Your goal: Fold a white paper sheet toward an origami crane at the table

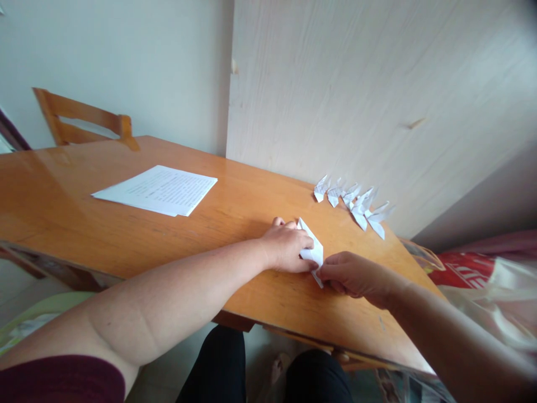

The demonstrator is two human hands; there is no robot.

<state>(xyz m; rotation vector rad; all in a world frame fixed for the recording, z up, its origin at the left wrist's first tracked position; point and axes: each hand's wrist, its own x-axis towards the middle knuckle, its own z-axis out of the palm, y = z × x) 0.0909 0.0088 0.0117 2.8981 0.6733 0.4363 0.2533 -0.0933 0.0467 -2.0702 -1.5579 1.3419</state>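
A folded white paper [311,246] with pointed ends lies on the wooden table. My left hand [289,246] holds it down from the left, its fingers curled over the paper and the thumb along the lower part. At the paper's near tip, my right hand [354,275] pinches the narrow corner between thumb and forefinger, the other fingers curled in. Part of the paper is hidden under the left fingers. Beyond the hands, several folded paper figures [361,210] with raised points stand in a slanting row near the wall.
A stack of printed sheets [157,190] lies on the table [247,193] to the left. Behind the far end is a wooden chair [86,117]. A pale panel [335,84] borders the table's back edge. Red and white bags [470,271] are beside its right end.
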